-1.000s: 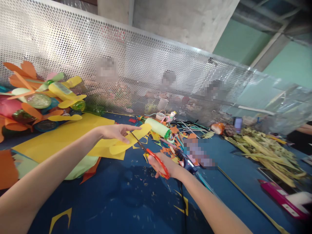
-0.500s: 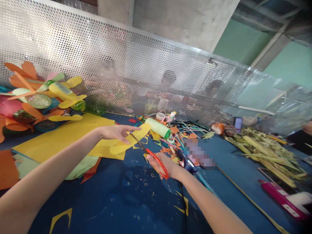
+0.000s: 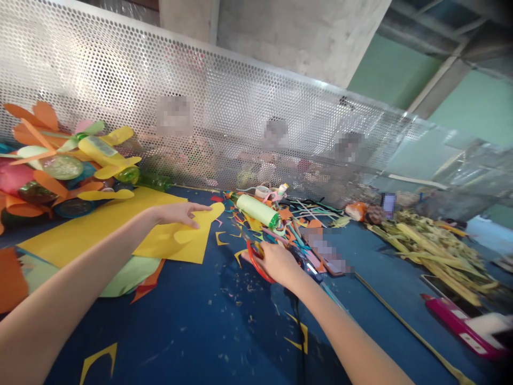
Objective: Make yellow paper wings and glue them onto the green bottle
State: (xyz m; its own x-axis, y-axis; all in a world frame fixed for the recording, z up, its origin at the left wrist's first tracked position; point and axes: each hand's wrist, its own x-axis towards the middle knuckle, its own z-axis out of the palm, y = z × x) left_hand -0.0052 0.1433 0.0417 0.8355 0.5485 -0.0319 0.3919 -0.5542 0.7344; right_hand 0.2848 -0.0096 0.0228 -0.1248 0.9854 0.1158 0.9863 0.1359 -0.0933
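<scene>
My left hand is closed on a yellow paper cutout with rounded ends, its thumb below and fingers above. It hovers over the right part of a large yellow paper sheet. In my right hand are scissors with red handles, tilted toward the far side of the table. Their blades are partly hidden against the scraps behind, and they are apart from the cutout. A green bottle wrapped in pale green paper lies just beyond the scissors.
Paper flowers and bottles pile up at the left. Paper scraps litter the blue table. A glue gun lies beside my right wrist, with corn husks farther right. People sit behind a perforated metal panel.
My left hand has moved left with the yellow cutout. The scissors have come away from the paper and turned, while my right hand has shifted slightly right.
</scene>
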